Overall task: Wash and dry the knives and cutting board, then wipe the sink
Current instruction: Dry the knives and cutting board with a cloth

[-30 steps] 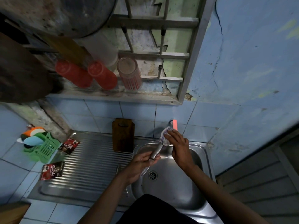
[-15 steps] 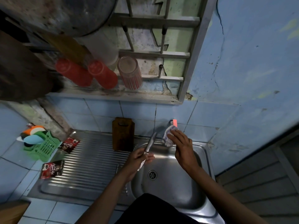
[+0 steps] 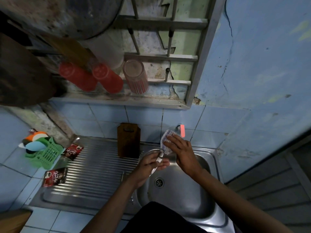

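Left hand (image 3: 149,163): bare as far as I can see, no glove, no ring or watch showing.
Right hand (image 3: 182,153): bare too, no glove, no wristband showing from my view.
Left forearm (image 3: 114,200): uncovered from wrist to the bottom edge of the frame; I see no sleeve on it.
Right forearm (image 3: 235,197): uncovered likewise; no sleeve comes into view.
Garment (image 3: 161,219): dark, nearly black cloth at the bottom centre between both forearms; I cannot tell its cut or any marking.

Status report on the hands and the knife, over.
Left hand grips knife over sink. Right hand holds checked cloth at the knife's upper end. Cutting board upright against tiles. Nothing blocking.
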